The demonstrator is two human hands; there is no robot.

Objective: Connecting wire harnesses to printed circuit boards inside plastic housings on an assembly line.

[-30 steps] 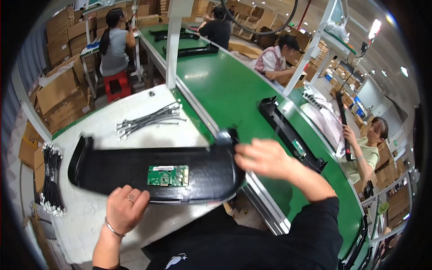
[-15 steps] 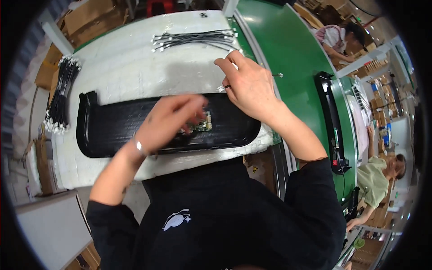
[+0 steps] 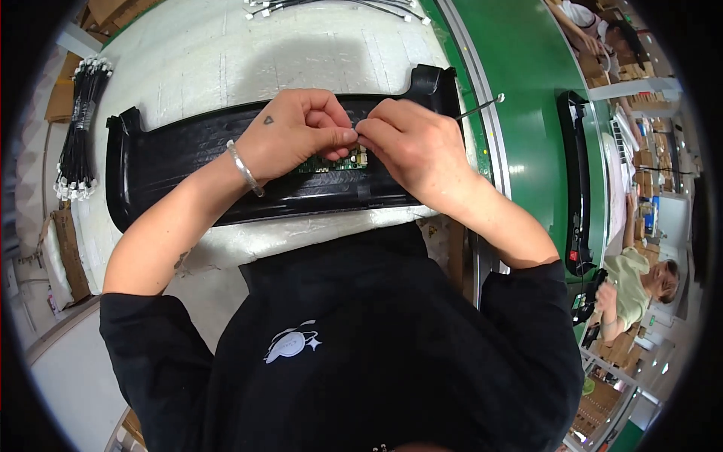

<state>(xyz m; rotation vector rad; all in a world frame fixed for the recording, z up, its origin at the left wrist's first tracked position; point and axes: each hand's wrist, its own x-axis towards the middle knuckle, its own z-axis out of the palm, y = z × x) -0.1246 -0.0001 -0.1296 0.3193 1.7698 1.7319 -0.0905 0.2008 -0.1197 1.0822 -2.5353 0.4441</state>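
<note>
A long black plastic housing with raised ends lies in front of me. A small green circuit board sits inside it, partly covered by my hands. My left hand is closed in a pinch above the board; what lies between its fingertips is too small to make out. Right against those fingertips, my right hand is closed on a thin black cable. One white-tipped end of the cable sticks out past the right hand's far side, and the rest is hidden by the fingers.
White padding covers the table. A bundle of black cables with white connectors lies at its left edge, more loose cables at the far side. Rightward runs a green conveyor carrying another black housing. Two people work beyond it.
My hands have come together over the circuit board, the right one lower and the left pinching beside it. The view has shifted, showing the housing's right end. A co-worker's hand has risen.
</note>
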